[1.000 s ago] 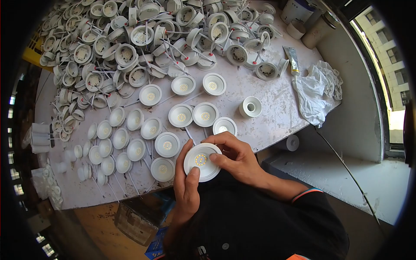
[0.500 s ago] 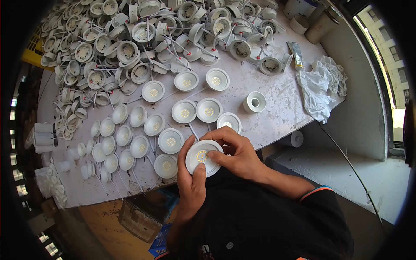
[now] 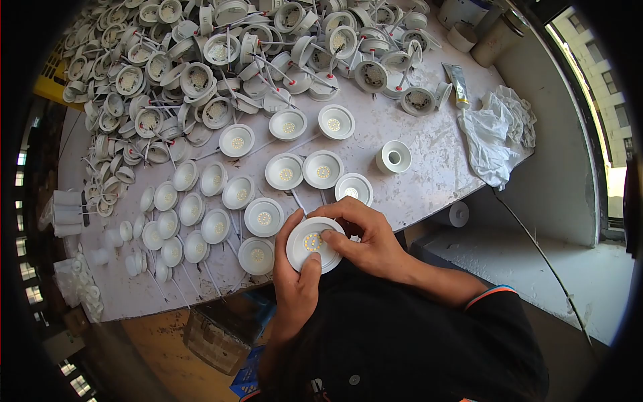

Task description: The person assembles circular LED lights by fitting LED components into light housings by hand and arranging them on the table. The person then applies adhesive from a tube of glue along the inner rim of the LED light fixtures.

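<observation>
Both my hands grip one white round LED downlight (image 3: 300, 256) at the table's front edge, its face turned up. My left hand (image 3: 297, 289) wraps its left and lower side, with the thumb inside the cup by the yellow LED dots. From the right, my right hand (image 3: 368, 234) curls over the upper rim, its thumb pressing at the edge of the LED disc. The fingers beneath the lamp are hidden. Close by lie finished-looking downlights, such as one downlight (image 3: 264, 218) to the left and another downlight (image 3: 353, 189) just above my right hand.
Rows of similar lamps (image 3: 191, 209) cover the left of the table (image 3: 429, 181). A large heap of lamp housings (image 3: 197, 79) fills the back. At right are a white cup-shaped ring (image 3: 394, 158), a tube (image 3: 457, 86), a crumpled white cloth (image 3: 492, 137) and a thin cable (image 3: 536, 244).
My hands keep hold of the downlight. Both thumbs have shifted very slightly at the LED disc; the other lamps have stayed where they were.
</observation>
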Tool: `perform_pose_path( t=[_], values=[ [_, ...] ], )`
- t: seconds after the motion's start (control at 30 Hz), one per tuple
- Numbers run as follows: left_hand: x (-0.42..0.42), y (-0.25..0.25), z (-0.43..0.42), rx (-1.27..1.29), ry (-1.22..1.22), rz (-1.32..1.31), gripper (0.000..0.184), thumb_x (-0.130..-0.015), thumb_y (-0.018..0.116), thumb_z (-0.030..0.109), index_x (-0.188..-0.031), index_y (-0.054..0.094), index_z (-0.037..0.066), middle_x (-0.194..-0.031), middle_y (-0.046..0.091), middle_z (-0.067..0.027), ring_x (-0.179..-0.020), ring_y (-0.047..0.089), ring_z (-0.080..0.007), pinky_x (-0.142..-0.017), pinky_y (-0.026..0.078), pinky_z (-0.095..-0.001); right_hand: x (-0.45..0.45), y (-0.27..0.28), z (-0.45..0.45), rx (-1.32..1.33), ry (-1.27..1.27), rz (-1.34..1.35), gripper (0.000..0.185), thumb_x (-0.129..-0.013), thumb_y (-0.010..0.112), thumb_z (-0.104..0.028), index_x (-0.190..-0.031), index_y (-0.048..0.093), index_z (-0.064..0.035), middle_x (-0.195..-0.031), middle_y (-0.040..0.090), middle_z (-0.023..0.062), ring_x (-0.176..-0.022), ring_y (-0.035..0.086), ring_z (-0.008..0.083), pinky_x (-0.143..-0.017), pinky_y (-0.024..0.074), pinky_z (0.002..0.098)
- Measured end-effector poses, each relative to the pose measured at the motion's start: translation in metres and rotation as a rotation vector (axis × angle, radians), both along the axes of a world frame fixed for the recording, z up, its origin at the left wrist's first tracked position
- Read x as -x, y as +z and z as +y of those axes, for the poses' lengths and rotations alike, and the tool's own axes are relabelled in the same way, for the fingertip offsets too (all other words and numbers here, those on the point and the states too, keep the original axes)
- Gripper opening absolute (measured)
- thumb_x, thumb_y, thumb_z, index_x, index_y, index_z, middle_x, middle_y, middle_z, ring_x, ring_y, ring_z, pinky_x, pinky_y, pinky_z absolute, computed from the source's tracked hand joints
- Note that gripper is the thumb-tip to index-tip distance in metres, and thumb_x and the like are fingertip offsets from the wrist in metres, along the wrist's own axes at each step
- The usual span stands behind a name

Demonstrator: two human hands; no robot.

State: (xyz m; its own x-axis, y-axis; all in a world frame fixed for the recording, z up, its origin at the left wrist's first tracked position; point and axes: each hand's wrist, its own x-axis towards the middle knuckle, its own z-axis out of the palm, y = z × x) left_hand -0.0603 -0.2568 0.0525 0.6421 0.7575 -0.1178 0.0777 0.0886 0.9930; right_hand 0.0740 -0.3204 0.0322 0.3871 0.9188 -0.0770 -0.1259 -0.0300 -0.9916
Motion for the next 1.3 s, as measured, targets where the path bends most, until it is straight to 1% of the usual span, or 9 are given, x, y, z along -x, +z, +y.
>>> perform_pose_path(
  t=[0.1, 0.27, 0.4, 0.6, 0.7, 0.87, 1.13, 1.23, 1.3],
  values=[
    [0.002, -0.003, 0.003, 0.019, 0.001, 0.004, 0.055, -0.078, 0.042, 0.0, -0.132, 0.033, -0.006, -0.124, 0.045, -0.0182, -0.113, 0.048, -0.0241, -0.098, 0.038, -0.0353, -0.001, 0.003, 0.001, 0.024, 0.022, -0.107, 0.027, -0.08, 0.061, -0.006, -0.107, 0.061, -0.0043, -0.085, 0.053, 0.0036, -0.067, 0.045, 0.0099, -0.059, 0.0389, 0.0236],
    [0.003, -0.01, 0.006, 0.08, 0.026, -0.027, 0.053, -0.079, 0.044, 0.003, -0.131, 0.035, -0.005, -0.121, 0.047, -0.0173, -0.111, 0.049, -0.0233, -0.097, 0.039, -0.0346, -0.003, -0.007, 0.005, 0.036, 0.062, 0.007, 0.03, -0.081, 0.062, -0.011, -0.111, 0.06, -0.0055, -0.087, 0.054, 0.0049, -0.07, 0.048, 0.0109, -0.061, 0.0405, 0.0237],
    [0.002, -0.009, 0.011, 0.31, 0.042, -0.041, 0.052, -0.081, 0.046, 0.006, -0.132, 0.035, -0.003, -0.12, 0.048, -0.0164, -0.11, 0.049, -0.0216, -0.095, 0.039, -0.0335, -0.018, 0.01, 0.004, 0.154, 0.106, -0.033, 0.035, -0.084, 0.063, -0.018, -0.116, 0.058, -0.0067, -0.094, 0.057, 0.0071, -0.076, 0.052, 0.0125, -0.064, 0.043, 0.0246],
    [0.002, -0.012, 0.01, 0.319, 0.024, -0.068, 0.059, -0.079, 0.053, 0.005, -0.134, 0.031, -0.001, -0.12, 0.047, -0.0159, -0.109, 0.05, -0.021, -0.093, 0.042, -0.0331, -0.027, 0.003, -0.006, 0.024, 0.125, -0.269, 0.051, -0.081, 0.067, -0.025, -0.125, 0.05, -0.0068, -0.114, 0.054, 0.0114, -0.093, 0.056, 0.0203, -0.075, 0.0466, 0.0312],
    [-0.004, -0.01, 0.011, 0.316, 0.002, -0.09, 0.065, -0.076, 0.055, 0.001, -0.135, 0.029, -0.001, -0.122, 0.046, -0.0169, -0.112, 0.049, -0.0221, -0.094, 0.043, -0.0345, -0.031, 0.007, -0.005, -0.177, 0.245, -0.674, 0.069, -0.074, 0.072, -0.023, -0.134, 0.041, -0.008, -0.132, 0.043, 0.0141, -0.112, 0.047, 0.0297, -0.089, 0.0403, 0.0392],
    [-0.002, -0.022, 0.008, 0.307, -0.002, -0.082, 0.067, -0.074, 0.056, 0.0, -0.135, 0.029, -0.002, -0.125, 0.045, -0.0172, -0.115, 0.047, -0.0231, -0.096, 0.042, -0.0344, -0.037, 0.019, 0.002, -0.185, 0.432, -0.933, 0.083, -0.065, 0.075, -0.022, -0.137, 0.036, -0.0099, -0.134, 0.04, 0.0116, -0.114, 0.045, 0.0298, -0.09, 0.0376, 0.0414],
    [-0.01, -0.019, 0.005, 0.32, -0.059, -0.033, 0.066, -0.08, 0.062, 0.012, -0.134, 0.029, -0.004, -0.123, 0.046, -0.0153, -0.114, 0.048, -0.0233, -0.094, 0.042, -0.0331, -0.042, 0.029, 0.005, -0.178, 0.521, -0.972, 0.084, -0.061, 0.077, -0.018, -0.135, 0.038, -0.0123, -0.129, 0.043, 0.0128, -0.112, 0.045, 0.0314, -0.089, 0.0387, 0.0416],
    [-0.014, -0.023, 0.006, 0.246, -0.134, -0.051, 0.064, -0.084, 0.062, 0.018, -0.134, 0.029, -0.004, -0.122, 0.047, -0.0147, -0.105, 0.052, -0.0187, -0.083, 0.046, -0.0294, -0.052, 0.031, 0.002, -0.144, 0.497, -0.935, 0.085, -0.06, 0.078, -0.017, -0.136, 0.039, -0.0146, -0.126, 0.043, 0.0137, -0.112, 0.045, 0.0318, -0.09, 0.0393, 0.0421],
    [-0.017, -0.017, 0.01, 0.359, -0.205, -0.054, 0.06, -0.086, 0.059, 0.018, -0.134, 0.029, -0.003, -0.116, 0.052, -0.0151, -0.089, 0.054, -0.0127, -0.068, 0.046, -0.0239, -0.066, 0.035, 0.0, -0.126, 0.469, -0.928, 0.087, -0.06, 0.078, -0.016, -0.137, 0.038, -0.0162, -0.125, 0.043, 0.0139, -0.114, 0.044, 0.032, -0.092, 0.0394, 0.0423]
  ],
)
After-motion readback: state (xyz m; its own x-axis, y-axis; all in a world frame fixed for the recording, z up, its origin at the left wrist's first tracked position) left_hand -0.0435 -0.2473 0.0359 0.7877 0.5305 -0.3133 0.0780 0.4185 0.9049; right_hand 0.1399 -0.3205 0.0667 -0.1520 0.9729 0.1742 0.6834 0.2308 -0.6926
